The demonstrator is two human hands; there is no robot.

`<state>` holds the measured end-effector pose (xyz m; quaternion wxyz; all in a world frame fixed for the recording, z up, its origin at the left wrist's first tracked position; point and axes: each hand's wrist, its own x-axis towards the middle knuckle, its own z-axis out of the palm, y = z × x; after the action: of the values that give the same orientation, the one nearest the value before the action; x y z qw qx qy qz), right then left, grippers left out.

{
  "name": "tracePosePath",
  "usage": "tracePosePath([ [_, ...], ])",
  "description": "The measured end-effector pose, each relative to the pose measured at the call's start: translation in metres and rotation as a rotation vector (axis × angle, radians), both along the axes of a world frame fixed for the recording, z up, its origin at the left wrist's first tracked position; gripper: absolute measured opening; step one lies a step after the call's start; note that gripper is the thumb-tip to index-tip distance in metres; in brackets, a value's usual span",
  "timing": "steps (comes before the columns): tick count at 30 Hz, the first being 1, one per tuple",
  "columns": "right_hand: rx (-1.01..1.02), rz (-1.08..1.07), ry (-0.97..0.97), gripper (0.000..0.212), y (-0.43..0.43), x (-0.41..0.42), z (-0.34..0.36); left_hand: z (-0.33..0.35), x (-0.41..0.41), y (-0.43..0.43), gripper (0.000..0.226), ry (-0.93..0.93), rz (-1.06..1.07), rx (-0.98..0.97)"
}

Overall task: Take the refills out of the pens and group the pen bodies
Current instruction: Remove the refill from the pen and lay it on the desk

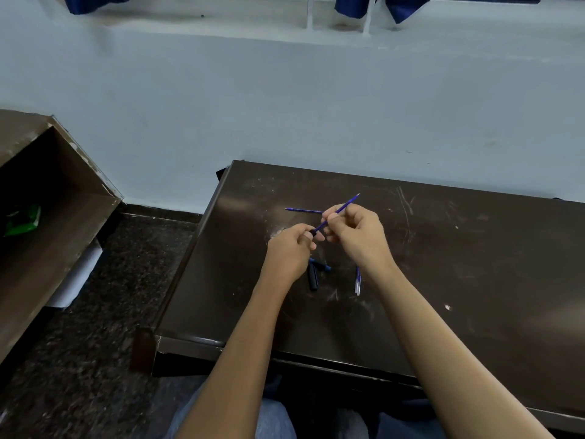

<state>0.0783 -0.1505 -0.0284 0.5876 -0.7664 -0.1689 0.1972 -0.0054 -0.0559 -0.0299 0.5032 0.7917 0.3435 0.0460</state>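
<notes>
Extraction step in hand, by my judgement: the left hand point(289, 248) is clenched around a dark pen body point(313, 232) of which only the end shows, and the right hand point(354, 236) pinches the blue refill point(346, 204) that slants up and away from it — whether the refill is fully clear of the barrel cannot be told. On the dark table point(474, 264) lie a loose refill point(304, 211) beyond the hands, dark pen parts point(313, 277) below the left hand, and a clear-ended piece point(358, 282) beside the right wrist. The next move likely calls for a straight pull along the barrel's axis — then refill set down with the loose one, body with the dark parts.
</notes>
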Motion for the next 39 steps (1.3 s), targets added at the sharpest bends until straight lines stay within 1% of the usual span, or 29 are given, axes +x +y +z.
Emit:
tracePosePath([
  [3, -0.140, 0.070, -0.041, 0.014, -0.001, 0.005, -0.013, -0.004, 0.002, -0.001, 0.024, -0.064, 0.066, 0.050],
  [6, -0.390, 0.125, -0.159, 0.020, -0.005, 0.005, -0.038, -0.007, 0.000, -0.002, 0.029, -0.094, 0.126, 0.088],
  [10, -0.673, 0.285, -0.303, 0.027, -0.014, 0.000, -0.071, -0.010, -0.005, -0.005, 0.031, -0.092, 0.124, 0.094],
  [12, -0.731, 0.325, -0.346, 0.026, -0.015, -0.001, -0.078, -0.008, -0.005, -0.005, 0.031, -0.085, 0.116, 0.103],
  [16, -0.766, 0.339, -0.434, 0.023, -0.009, -0.002, -0.083, -0.007, -0.001, -0.004, 0.031, -0.072, 0.097, 0.115],
  [19, -0.804, 0.331, -0.443, 0.023, -0.007, -0.004, -0.083, -0.010, -0.002, -0.005, 0.032, -0.077, 0.095, 0.113],
  [20, -0.787, 0.297, -0.423, 0.024, -0.007, -0.003, -0.081, -0.010, -0.002, -0.005, 0.032, -0.078, 0.097, 0.111],
  [21, -0.729, 0.233, -0.373, 0.025, -0.006, -0.001, -0.077, -0.011, -0.001, -0.004, 0.032, -0.082, 0.100, 0.106],
  [22, -0.634, 0.151, -0.290, 0.022, -0.005, 0.000, -0.071, -0.011, -0.001, -0.004, 0.032, -0.088, 0.103, 0.098],
  [23, -0.500, 0.062, -0.162, 0.018, -0.003, 0.002, -0.064, -0.011, 0.000, -0.004, 0.031, -0.093, 0.107, 0.091],
  [24, -0.322, -0.022, 0.027, 0.014, -0.003, 0.003, -0.055, -0.010, 0.000, -0.003, 0.031, -0.097, 0.107, 0.086],
  [26, 0.102, -0.147, 0.503, 0.013, 0.000, 0.002, -0.033, -0.009, 0.001, -0.002, 0.030, -0.103, 0.096, 0.089],
  [27, 0.284, -0.195, 0.684, 0.013, 0.000, 0.001, -0.023, -0.009, 0.000, -0.002, 0.030, -0.104, 0.084, 0.096],
  [28, 0.402, -0.234, 0.782, 0.012, -0.001, 0.001, -0.015, -0.009, 0.000, -0.001, 0.029, -0.103, 0.071, 0.102],
  [30, 0.518, -0.276, 0.837, 0.009, -0.002, -0.001, -0.003, -0.008, -0.002, -0.001, 0.028, -0.100, 0.051, 0.108],
  [33, 0.626, -0.298, 0.838, 0.005, -0.006, -0.008, 0.005, -0.006, -0.003, -0.001, 0.029, -0.083, 0.016, 0.115],
  [36, 0.623, -0.285, 0.782, 0.006, -0.010, -0.014, 0.003, -0.004, -0.003, -0.005, 0.030, -0.073, -0.045, 0.120],
  [39, 0.634, -0.276, 0.757, 0.007, -0.010, -0.011, 0.006, -0.003, 0.000, -0.003, 0.030, -0.076, -0.056, 0.141],
])
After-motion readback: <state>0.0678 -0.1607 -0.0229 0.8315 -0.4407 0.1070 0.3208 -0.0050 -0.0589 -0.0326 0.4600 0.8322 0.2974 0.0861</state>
